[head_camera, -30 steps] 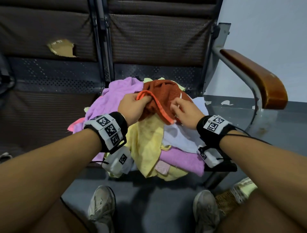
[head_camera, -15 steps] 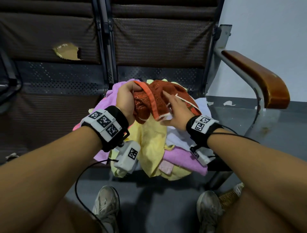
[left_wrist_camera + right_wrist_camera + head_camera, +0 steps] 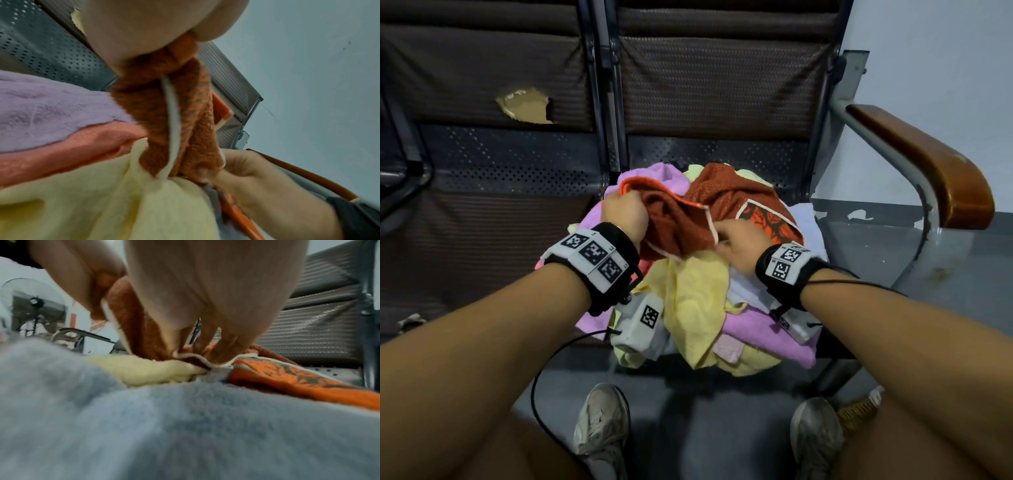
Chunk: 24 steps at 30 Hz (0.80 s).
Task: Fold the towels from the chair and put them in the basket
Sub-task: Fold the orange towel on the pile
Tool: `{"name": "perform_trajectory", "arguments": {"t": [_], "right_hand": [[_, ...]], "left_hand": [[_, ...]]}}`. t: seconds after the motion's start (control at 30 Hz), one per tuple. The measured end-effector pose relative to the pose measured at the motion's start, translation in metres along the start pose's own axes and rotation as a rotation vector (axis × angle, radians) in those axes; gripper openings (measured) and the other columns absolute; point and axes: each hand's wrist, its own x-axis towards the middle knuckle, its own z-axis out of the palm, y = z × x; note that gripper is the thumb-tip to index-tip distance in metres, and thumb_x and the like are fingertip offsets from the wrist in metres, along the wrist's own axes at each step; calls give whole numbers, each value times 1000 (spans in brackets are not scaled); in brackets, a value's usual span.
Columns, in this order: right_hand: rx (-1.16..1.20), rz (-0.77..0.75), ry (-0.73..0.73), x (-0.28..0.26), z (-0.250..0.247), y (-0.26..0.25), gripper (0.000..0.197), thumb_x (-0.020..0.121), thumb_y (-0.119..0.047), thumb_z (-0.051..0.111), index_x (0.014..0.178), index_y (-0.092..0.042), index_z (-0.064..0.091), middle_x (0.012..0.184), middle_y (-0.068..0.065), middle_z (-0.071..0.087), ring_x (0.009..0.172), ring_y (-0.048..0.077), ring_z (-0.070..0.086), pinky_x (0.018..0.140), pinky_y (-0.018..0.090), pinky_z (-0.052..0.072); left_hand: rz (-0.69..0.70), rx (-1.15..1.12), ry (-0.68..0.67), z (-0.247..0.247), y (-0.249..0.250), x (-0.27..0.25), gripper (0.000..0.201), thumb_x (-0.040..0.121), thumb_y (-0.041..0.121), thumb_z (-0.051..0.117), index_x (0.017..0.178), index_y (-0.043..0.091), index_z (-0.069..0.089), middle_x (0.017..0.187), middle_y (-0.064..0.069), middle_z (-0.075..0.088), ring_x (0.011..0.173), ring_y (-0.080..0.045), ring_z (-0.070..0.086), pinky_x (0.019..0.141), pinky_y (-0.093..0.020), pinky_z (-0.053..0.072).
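Chair (image 3: 715,102): dark woven back fills the top of the head view; its seat in the centre of the frame is covered by the towels, so its front edge is hidden.
Neighbouring seat (image 3: 482,212): left half of the head view, dark and perforated; a torn patch (image 3: 525,106) shows in its back at upper left.
Armrest (image 3: 928,164): brown wood on a grey metal bar, curving down the right of the head view, well apart from the pile; bare grey surface lies between it and the towels.
Floor (image 3: 705,428): grey, at the bottom centre, open between two shoes (image 3: 602,421).
Towel pile (image 3: 698,308): heaped on the chair seat; yellow and purple pieces hang over the front edge toward the bottom of the frame, a pale blue-grey one (image 3: 185,426) lies at the right.
Orange towel (image 3: 681,219): on top of the pile at the centre of the frame, bunched; its white-piped hem (image 3: 171,123) runs down between the two hands, and a leaf-patterned corner lies flat to the right.
Left hand (image 3: 625,214): left of the orange towel, grip closed around a gathered bunch of it at the orange hem, lifting that part off the pile.
Right hand (image 3: 736,240): just right of centre, low on the pile; fingertips (image 3: 224,345) pressed down onto the white hem, thumb against the cloth, pinching the edge of the orange towel.
Wrist bands: black straps with black-and-white markers on both wrists.
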Motion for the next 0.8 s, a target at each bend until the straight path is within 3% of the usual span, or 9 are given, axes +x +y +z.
{"name": "perform_trajectory", "arguments": {"t": [0.07, 0.13, 0.27, 0.4, 0.47, 0.57, 0.63, 0.73, 0.8], "right_hand": [[58, 20, 119, 3, -6, -2, 21, 95, -14, 51, 107, -16, 68, 105, 8, 73, 98, 32, 65, 83, 40, 50], [124, 4, 182, 4, -10, -6, 18, 103, -16, 43, 102, -7, 59, 94, 11, 68, 89, 36, 63, 77, 41, 46], [202, -109, 267, 1, -23, -24, 24, 107, -25, 39, 97, -6, 49, 76, 8, 57, 72, 33, 57, 68, 42, 40], [235, -65, 323, -3, -32, -17, 27, 103, -40, 39, 109, -16, 50, 78, 5, 65, 72, 27, 61, 70, 43, 47], [236, -48, 303, -7, -34, -3, 36, 94, -47, 41, 116, -22, 54, 85, 1, 66, 77, 22, 62, 72, 41, 49], [78, 50, 180, -12, -29, 25, 62, 76, -52, 55, 133, -28, 51, 117, 0, 55, 107, 17, 55, 91, 32, 47], [-50, 136, 132, -9, -24, 39, 56, 82, -46, 66, 133, -29, 53, 125, 1, 49, 117, 17, 47, 99, 31, 42], [-22, 157, 214, -2, -26, 42, 14, 99, -29, 52, 105, -21, 61, 109, 5, 61, 105, 24, 56, 88, 35, 45], [74, 135, 297, 0, -28, 33, 12, 104, -24, 41, 96, -22, 50, 93, 2, 59, 89, 25, 57, 73, 30, 35]], "left_hand": [[53, 212, 56, -5, -8, 2, 42, 89, 19, 48, 131, 17, 53, 126, -13, 63, 117, -33, 59, 102, -42, 48], [255, 389, -1, -5, -8, -5, 59, 81, 27, 58, 139, 29, 47, 133, -5, 60, 120, -27, 57, 106, -40, 44], [649, 543, -357, 12, -6, -33, 69, 68, 34, 69, 135, 27, 53, 112, 9, 63, 101, -11, 57, 90, -23, 42], [675, 561, -339, 22, -6, -39, 10, 86, 19, 67, 94, 13, 68, 86, -5, 70, 87, -26, 65, 82, -38, 50], [631, 355, -301, 20, 0, -36, 12, 90, 21, 62, 93, 12, 70, 87, -5, 72, 87, -22, 65, 88, -40, 50], [498, 138, -353, 16, 10, -36, 27, 87, 31, 54, 100, 19, 74, 100, 3, 75, 105, -18, 65, 102, -42, 47], [439, 97, -356, 12, 10, -34, 29, 84, 33, 54, 97, 21, 76, 100, 5, 76, 107, -18, 66, 104, -42, 47], [404, 187, -283, 12, 3, -28, 18, 86, 22, 56, 95, 19, 71, 88, 4, 72, 102, -24, 66, 94, -36, 50], [467, 332, -198, 13, 1, -28, 31, 82, 13, 57, 109, 26, 60, 88, 2, 67, 99, -27, 65, 83, -32, 48]]}}
